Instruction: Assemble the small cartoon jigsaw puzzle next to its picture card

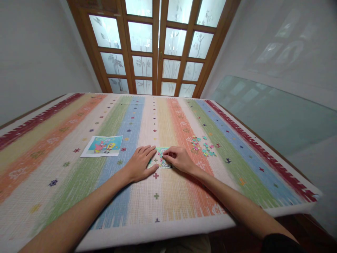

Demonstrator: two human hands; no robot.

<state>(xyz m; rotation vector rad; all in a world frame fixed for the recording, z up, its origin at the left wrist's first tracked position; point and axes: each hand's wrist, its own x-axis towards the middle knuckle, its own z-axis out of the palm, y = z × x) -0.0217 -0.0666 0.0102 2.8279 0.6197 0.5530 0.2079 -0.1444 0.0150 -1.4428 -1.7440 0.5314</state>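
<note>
The small puzzle point(161, 158) lies mid-counter; left hand point(140, 163) rests flat and open on its edge, right hand point(179, 159) pinches at it — best steadied firmly while pressing, loose pieces point(202, 146) just right.

A home, most likely a dining or living room. At twelve o'clock, wooden-framed double doors point(158, 45) with frosted glass panes etched with bamboo. Plain white walls point(34, 52) at ten and two o'clock; leaning at three o'clock, a large glass pane point(276, 112). Across the surface, a woven cloth point(79, 168) in rainbow stripes with small stitched stars. On it a cartoon picture card point(102, 146) at eleven o'clock and loose jigsaw pieces point(202, 144) at one o'clock: leisure, not work.
</note>
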